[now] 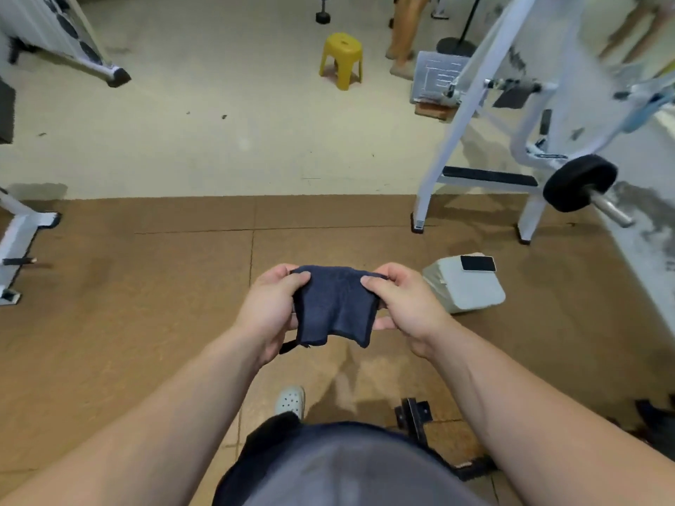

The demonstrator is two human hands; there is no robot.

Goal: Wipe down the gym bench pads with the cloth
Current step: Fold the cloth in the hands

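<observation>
Cloth: you hold a dark navy cloth (334, 304) in mid-air over the brown mat, stretched between both hands; it is folded or bunched, edges stitched, lower edge hanging in two soft lobes, a small dark loop dangling at its lower left corner
Left hand: your left hand (272, 310) is closed on the cloth's left edge, thumb pressed on top
Right hand: your right hand (405, 304) grips the right edge, thumb on top, fingers curled beneath
Hidden: no bench pad can be picked out for certain; the white frame (475, 115) at the right is blurred and cut by the top and right edges; your torso covers the floor at the bottom edge; a dark metal bracket (414, 414) shows only in part beside it; one pale clog (290, 399) peeks out below the cloth
Floor: brown mat (146, 286) in seamed panels under you, pale cream floor (219, 104) beyond its far edge
Room: a black weight plate (579, 182) on a bar end at the right, a pale grey block (465, 284) with a black patch on the mat just beside your right hand, a yellow stool (341, 60) on the cream floor, another person's legs (403, 31) near the top edge
</observation>
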